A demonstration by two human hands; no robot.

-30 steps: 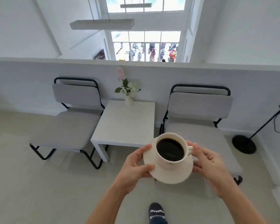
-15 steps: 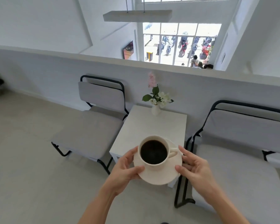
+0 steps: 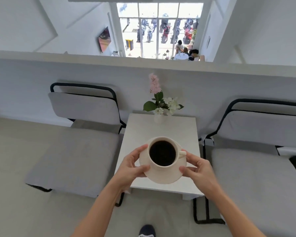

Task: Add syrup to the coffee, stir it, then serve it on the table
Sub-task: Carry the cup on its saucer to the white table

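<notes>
A cream cup (image 3: 162,155) full of black coffee stands on a cream saucer (image 3: 167,177), handle pointing right. My left hand (image 3: 132,166) grips the saucer's left rim. On the right rim my right hand (image 3: 197,170) holds on with thumb and fingers. Cup and saucer hang in the air over the front half of a small white square table (image 3: 181,134). No syrup or spoon is in view.
A small white vase of flowers (image 3: 160,108) stands at the table's back edge. Grey cushioned chairs with black frames flank the table, one on the left (image 3: 79,151), one on the right (image 3: 255,168). A low white wall (image 3: 58,65) runs behind them. My foot (image 3: 146,230) shows below.
I have walked up to the table: it shifted from ahead and to the left to directly under the cup and saucer. Both hands keep the same hold on the saucer.
</notes>
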